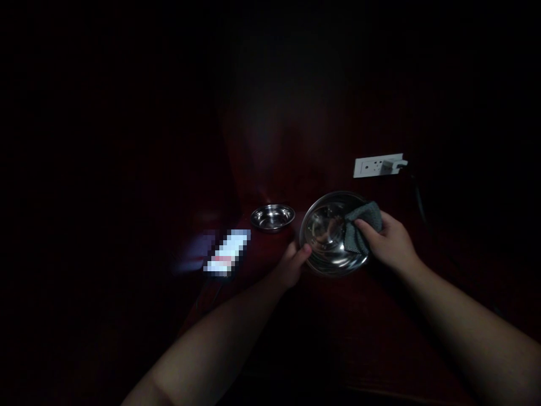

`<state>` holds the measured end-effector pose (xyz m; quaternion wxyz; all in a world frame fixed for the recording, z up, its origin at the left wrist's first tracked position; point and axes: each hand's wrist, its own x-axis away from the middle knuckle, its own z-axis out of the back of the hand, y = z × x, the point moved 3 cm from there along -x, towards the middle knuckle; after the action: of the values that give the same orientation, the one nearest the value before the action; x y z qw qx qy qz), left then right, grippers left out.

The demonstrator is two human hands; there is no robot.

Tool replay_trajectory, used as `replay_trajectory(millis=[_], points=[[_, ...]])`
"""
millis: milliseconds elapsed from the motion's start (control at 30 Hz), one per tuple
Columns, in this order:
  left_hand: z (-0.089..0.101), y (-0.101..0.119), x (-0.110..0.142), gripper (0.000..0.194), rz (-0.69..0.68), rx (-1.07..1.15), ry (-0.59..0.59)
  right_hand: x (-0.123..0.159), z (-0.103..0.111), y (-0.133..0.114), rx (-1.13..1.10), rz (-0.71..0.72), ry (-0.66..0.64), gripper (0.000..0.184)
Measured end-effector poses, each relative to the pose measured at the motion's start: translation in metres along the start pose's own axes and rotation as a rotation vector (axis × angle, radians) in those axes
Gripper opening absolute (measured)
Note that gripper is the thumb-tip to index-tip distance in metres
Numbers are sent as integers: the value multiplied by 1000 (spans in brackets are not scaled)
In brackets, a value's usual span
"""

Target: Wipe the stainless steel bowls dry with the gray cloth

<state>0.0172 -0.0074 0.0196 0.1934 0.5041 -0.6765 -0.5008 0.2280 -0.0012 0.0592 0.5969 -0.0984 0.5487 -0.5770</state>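
A shiny steel bowl (325, 225) is held up, tilted so that its inside faces me. My left hand (295, 264) grips its left rim, thumb over the edge and the other fingers hidden behind or below. In my right hand (391, 239) is a folded grey-green cloth (362, 225), pinched under the thumb and lying over the bowl's right rim and inner wall. Some of the right fingers are out of sight behind the cloth and bowl. Just left of the held bowl, a smaller shallow steel bowl (273, 219) rests upright on the dark red surface.
A lit, pixelated screen (227, 252), likely a phone, lies on the left of the dark red surface (338, 327). On the back wall is a white socket plate (366, 167) with a plug (394, 165) and a dark cord hanging down. Deep shadow hides the surroundings.
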Motion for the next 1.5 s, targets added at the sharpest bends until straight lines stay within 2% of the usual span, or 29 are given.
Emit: replay_trajectory(millis=[200, 400, 500, 567, 667, 767, 900, 1000, 1133, 1233, 1400, 1500], points=[[0, 1, 1, 45, 14, -37, 74, -2, -7, 7, -102, 20, -99, 32], [-3, 2, 0, 43, -181, -97, 57, 3, -14, 6, -173, 32, -63, 35], [-4, 6, 1, 45, -270, -127, 102, 9, -23, 5, -292, -24, -112, 35], [-5, 7, 1, 46, -274, -149, 124, 12, -29, 6, -360, -78, -178, 35], [-5, 4, 0, 49, -195, -112, 127, 12, -30, 8, -368, -84, -199, 35], [-2, -2, -1, 55, -79, -27, 106, 6, -22, 10, -293, -43, -132, 35], [2, -10, -2, 61, 112, -3, -16, -3, -4, 12, -107, -43, 2, 34], [3, -12, -1, 62, 195, -2, -80, -4, 3, 9, -35, -20, 32, 33], [3, -9, -3, 55, 89, 25, 92, -1, 1, 2, -91, -28, 5, 30], [0, -8, -5, 55, 16, 61, 204, 3, -7, 0, -204, -62, -72, 31], [-3, -6, -6, 51, 1, 97, 272, 12, -27, 3, -375, -142, -299, 28], [-3, -5, -5, 50, 17, 87, 291, 15, -31, 4, -412, -164, -331, 25]])
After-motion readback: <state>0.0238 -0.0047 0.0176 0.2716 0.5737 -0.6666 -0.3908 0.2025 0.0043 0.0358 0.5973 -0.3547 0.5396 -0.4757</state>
